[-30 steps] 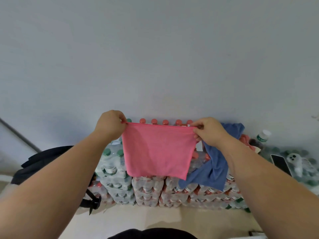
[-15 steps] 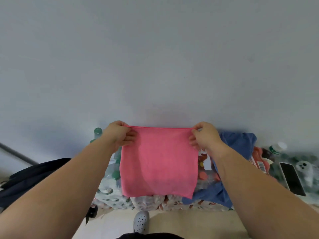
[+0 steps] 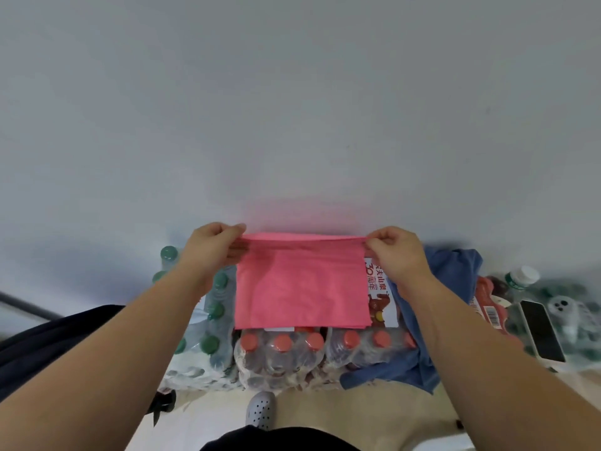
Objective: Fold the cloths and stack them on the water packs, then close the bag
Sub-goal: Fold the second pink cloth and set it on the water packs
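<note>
The left hand (image 3: 214, 245) and the right hand (image 3: 395, 252) are apart, each pinching an upper corner of the pink square microfibre cloth (image 3: 302, 288); the cloth looks doubled along its top edge and hangs over the shrink-wrapped red-capped water packs (image 3: 283, 353); whether its lower edge touches them I cannot tell; the crumpled blue cloth (image 3: 455, 271) lies unfolded on the packs at its 3 o'clock; what looks like the black fabric bag (image 3: 48, 336) sits at 8 o'clock. Risks, as I judge them: a loosened pinch would let the layers slide out of line; the bumpy caps could tilt the folded cloth; set too far toward 3 o'clock, it would land on the blue cloth.
</note>
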